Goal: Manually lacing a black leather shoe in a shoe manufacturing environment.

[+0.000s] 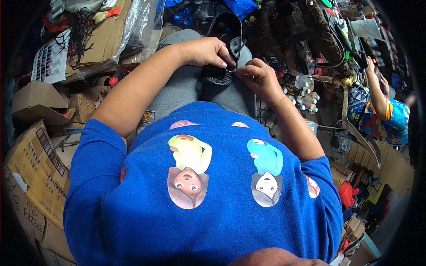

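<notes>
Over my lap, my left hand (pixel 212 53) is closed on a black leather-like piece (pixel 216 80) with a gathered, stitched-looking edge. Its fingers press down on the upper part. A black strap (pixel 235 48) with a round rivet rises beside those fingers and curves into a loop farther off. Close by on the right, my right hand (pixel 261 79) is pinched, thumb against fingers, at the edge of the same piece. Whatever lies in that pinch is too small to make out. Grey trousers (pixel 177 91) show under the work.
Cardboard boxes (pixel 40 104) and plastic-wrapped cardboard (pixel 104 37) crowd the left. Several small bottles (pixel 306 95) stand to the right, near a curved blade-like strip (pixel 361 135). Another person in a colourful shirt (pixel 386 119) is at the far right, one arm raised.
</notes>
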`<state>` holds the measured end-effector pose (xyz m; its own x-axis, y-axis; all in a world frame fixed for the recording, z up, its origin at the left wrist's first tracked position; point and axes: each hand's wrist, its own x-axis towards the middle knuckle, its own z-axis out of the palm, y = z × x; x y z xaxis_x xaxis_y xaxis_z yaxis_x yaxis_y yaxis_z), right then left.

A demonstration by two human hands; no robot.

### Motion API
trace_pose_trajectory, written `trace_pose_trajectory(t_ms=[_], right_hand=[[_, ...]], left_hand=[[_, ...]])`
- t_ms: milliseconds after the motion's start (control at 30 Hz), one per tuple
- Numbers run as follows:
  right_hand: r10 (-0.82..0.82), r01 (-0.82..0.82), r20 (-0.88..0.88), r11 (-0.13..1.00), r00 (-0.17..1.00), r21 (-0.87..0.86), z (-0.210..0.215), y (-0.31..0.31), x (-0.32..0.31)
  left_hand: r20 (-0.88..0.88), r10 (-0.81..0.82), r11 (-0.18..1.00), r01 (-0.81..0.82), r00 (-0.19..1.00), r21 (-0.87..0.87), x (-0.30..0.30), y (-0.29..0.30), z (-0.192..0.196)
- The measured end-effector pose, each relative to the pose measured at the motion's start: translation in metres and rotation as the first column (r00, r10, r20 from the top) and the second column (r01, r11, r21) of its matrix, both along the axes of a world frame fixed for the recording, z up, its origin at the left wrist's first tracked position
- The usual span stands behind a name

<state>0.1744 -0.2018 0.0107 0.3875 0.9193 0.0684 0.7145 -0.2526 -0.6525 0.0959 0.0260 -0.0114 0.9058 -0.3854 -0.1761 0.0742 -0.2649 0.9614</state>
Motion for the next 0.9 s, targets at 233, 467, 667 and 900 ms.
trace_pose_trajectory(t_ms=[233, 467, 667, 900], right_hand=[[0.068, -0.063, 0.182, 0.997, 0.981, -0.035, 0.012, 0.004, -0.005], [0.148, -0.093, 0.327, 0.980, 0.933, -0.178, 0.028, 0.010, -0.012], [0.350, -0.175, 0.481, 0.912, 0.804, -0.372, 0.050, 0.032, -0.023], [0.307, -0.135, 0.399, 0.905, 0.864, -0.403, 0.041, 0.041, -0.013]], left_hand=[[-0.018, -0.062, 0.994, 0.063, 0.998, 0.086, 0.000, 0.000, 0.011], [0.027, -0.076, 0.995, 0.074, 0.997, 0.070, 0.002, 0.000, 0.000], [0.099, -0.058, 0.984, 0.041, 0.993, 0.175, -0.002, 0.001, 0.006], [0.314, -0.059, 0.907, -0.080, 0.948, 0.413, 0.006, 0.002, 0.005]])
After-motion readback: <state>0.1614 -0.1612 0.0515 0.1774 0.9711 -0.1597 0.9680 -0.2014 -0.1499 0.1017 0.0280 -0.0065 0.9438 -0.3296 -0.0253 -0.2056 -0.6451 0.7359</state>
